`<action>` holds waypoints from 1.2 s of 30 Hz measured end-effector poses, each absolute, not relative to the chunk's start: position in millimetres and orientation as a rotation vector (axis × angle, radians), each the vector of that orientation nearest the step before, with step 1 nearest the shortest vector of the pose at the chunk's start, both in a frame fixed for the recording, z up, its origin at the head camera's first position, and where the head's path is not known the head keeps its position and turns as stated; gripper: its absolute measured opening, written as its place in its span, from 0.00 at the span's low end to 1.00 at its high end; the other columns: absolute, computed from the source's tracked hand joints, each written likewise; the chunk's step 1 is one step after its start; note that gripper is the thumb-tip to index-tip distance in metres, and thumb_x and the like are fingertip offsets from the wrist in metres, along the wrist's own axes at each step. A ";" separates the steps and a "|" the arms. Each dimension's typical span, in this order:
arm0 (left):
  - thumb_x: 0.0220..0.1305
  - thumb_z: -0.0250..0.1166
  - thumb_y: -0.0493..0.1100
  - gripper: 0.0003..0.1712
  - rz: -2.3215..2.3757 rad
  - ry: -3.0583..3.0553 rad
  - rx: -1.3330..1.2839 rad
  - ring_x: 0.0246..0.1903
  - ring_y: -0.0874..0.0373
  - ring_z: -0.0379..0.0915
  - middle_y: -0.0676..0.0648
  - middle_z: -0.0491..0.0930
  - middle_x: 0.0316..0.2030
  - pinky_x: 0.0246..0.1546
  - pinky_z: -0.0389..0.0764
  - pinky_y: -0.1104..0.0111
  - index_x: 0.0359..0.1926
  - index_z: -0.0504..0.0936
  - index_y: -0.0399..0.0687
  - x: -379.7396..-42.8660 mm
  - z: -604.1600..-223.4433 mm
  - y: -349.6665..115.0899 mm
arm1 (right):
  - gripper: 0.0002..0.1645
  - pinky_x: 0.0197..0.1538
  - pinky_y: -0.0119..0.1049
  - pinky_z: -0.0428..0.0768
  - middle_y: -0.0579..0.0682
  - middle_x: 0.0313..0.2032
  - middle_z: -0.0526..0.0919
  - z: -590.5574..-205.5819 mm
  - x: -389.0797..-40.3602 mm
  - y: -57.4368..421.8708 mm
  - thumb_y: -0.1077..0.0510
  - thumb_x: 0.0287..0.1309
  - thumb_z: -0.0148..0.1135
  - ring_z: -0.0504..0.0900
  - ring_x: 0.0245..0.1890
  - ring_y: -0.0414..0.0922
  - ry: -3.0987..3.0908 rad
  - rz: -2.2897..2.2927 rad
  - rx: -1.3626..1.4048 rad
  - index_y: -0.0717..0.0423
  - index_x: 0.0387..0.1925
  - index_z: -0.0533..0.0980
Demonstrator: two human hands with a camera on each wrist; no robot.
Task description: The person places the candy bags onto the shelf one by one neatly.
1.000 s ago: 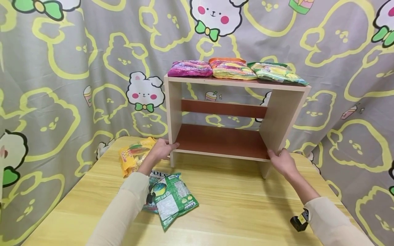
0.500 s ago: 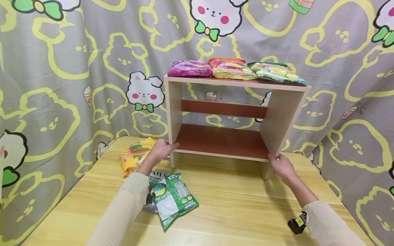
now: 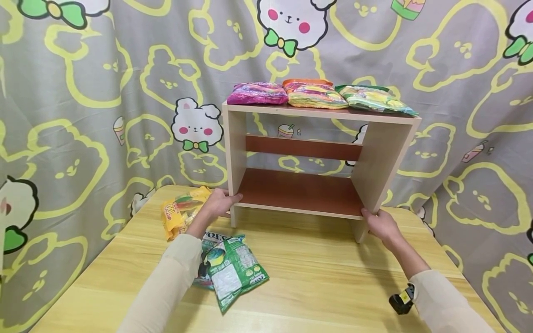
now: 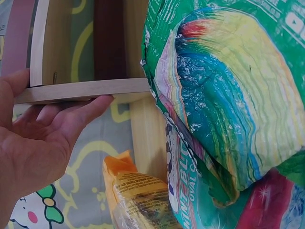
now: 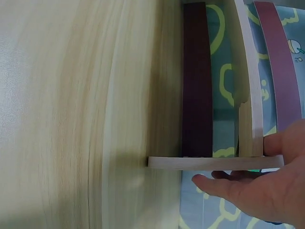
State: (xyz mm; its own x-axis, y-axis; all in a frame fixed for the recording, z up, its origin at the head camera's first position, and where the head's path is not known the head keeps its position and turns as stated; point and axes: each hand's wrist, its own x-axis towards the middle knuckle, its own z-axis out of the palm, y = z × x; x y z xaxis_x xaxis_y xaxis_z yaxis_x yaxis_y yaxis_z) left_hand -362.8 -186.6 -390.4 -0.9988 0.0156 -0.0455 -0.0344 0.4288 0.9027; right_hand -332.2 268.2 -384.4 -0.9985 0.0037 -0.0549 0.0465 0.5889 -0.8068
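Shelf (image 3: 300, 190): upright towards the back of the table (image 3: 316, 277), gripped from 2 sides!
Left hand (image 3: 216, 203): pinching the left panel (image 3: 236, 152).
Right hand (image 3: 380, 225): pinching the right panel (image 3: 385, 159); uneven pulling could twist everything.
Top bags (image 3: 316, 96): 3 up there, a tilt might slide them off.
Green bag (image 3: 238, 270): near, could snag if the shelf came forward.

Head: above the table (image 3: 312, 282), facing 12 o'clock and down, well back from the shelf (image 3: 300, 189). Left wrist: close, rolled a quarter-turn; green bag (image 4: 224, 90) nearest the lens, 2 o'clock. Right wrist: close, rolled oppositely; right hand (image 5: 257, 188) at 4 o'clock. Shared: green bag (head, left wrist); shelf (all).
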 end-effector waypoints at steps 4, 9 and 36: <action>0.74 0.59 0.50 0.27 1.650 2.621 -0.016 0.62 0.38 0.74 0.34 0.76 0.61 0.49 0.87 0.51 0.62 0.77 0.33 -362.9 -389.9 -184.1 | 0.44 0.68 0.59 0.73 0.80 0.70 0.57 -385.0 -333.0 272.8 0.44 0.79 0.33 0.63 0.70 0.71 2.629 -1.488 0.001 0.80 0.73 0.46; 0.74 0.60 0.51 0.27 1.649 2.613 -0.002 0.62 0.37 0.73 0.33 0.76 0.60 0.49 0.87 0.51 0.62 0.77 0.33 -365.4 -390.1 -183.1 | 0.45 0.71 0.60 0.68 0.81 0.71 0.54 -385.7 -334.0 277.3 0.44 0.79 0.32 0.60 0.71 0.71 2.539 -1.544 -0.025 0.81 0.74 0.42; 0.75 0.58 0.51 0.30 1.555 2.671 -0.001 0.63 0.36 0.72 0.31 0.73 0.63 0.50 0.86 0.49 0.67 0.72 0.33 -359.9 -386.2 -184.9 | 0.43 0.66 0.55 0.77 0.77 0.70 0.59 -383.3 -339.9 274.1 0.44 0.78 0.40 0.66 0.69 0.69 2.608 -1.473 0.111 0.80 0.72 0.52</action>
State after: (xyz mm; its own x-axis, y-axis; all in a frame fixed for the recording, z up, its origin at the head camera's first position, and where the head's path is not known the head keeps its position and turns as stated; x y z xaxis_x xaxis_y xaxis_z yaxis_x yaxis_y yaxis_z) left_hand -359.9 -184.9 -386.2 -0.9987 0.0250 -0.0448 -0.0266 0.4940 0.8691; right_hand -339.9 274.1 -383.3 -0.9869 -0.0065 -0.1609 0.1344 0.5168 -0.8455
